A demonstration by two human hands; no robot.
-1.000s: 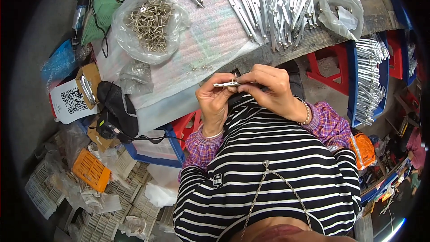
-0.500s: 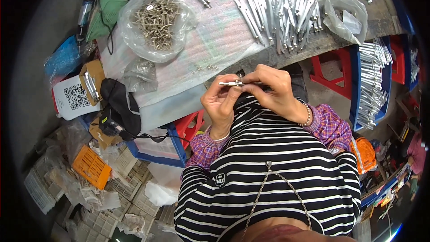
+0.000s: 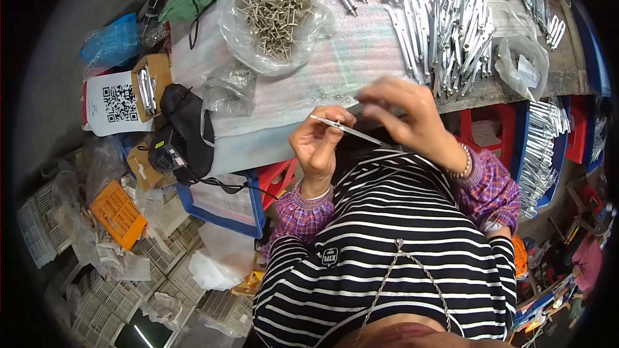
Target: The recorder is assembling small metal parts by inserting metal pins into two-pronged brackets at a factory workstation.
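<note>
My left hand pinches a slim flat metal bar near one end, between thumb and fingers. The bar slants down to the right, in front of my striped top. A small pin-like bit shows on it by the fingertips. My right hand is just right of the left one, apart from the bar. Its fingers are blurred by motion, but a gap shows between thumb and forefinger, with nothing visible in it. Beyond my hands, a few tiny metal parts lie on the pink padded sheet.
A clear plastic bag of metal pins stands at the back left. Metal bars lie heaped at the back right, beside another plastic bag. Blue bins of bars stand at the right. A black pouch sits left.
My right hand has let go of the metal piece and opened. The bar in my left hand now shows more of its length. The view has shifted, so the table's contents appear farther right.
</note>
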